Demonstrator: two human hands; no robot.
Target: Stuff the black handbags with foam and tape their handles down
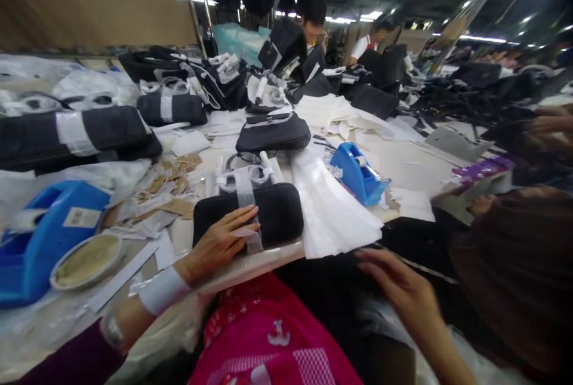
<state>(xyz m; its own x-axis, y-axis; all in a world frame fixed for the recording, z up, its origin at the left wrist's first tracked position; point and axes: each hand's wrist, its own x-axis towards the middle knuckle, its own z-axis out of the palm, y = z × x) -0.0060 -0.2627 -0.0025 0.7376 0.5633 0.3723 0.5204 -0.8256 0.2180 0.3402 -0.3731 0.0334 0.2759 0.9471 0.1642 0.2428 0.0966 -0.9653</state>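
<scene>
Cluttered table (403, 164): taping step, probably.
Left hand (224, 237) flat on centre-frame black case (282, 213), fingers extended; right hand (403, 286) half-open, seemingly empty. Next likely needs tape (244, 187) smoothed.

Limits of visibility
The left hand (226, 237) hides part of the black case (280, 215). The left edge cuts off a blue tape dispenser (42, 248); its label (82, 218) is illegible. The bottom edge crops the pink garment (250, 325); distant background items are blurred.

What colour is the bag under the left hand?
The bag is black, as the head view shows.
</scene>
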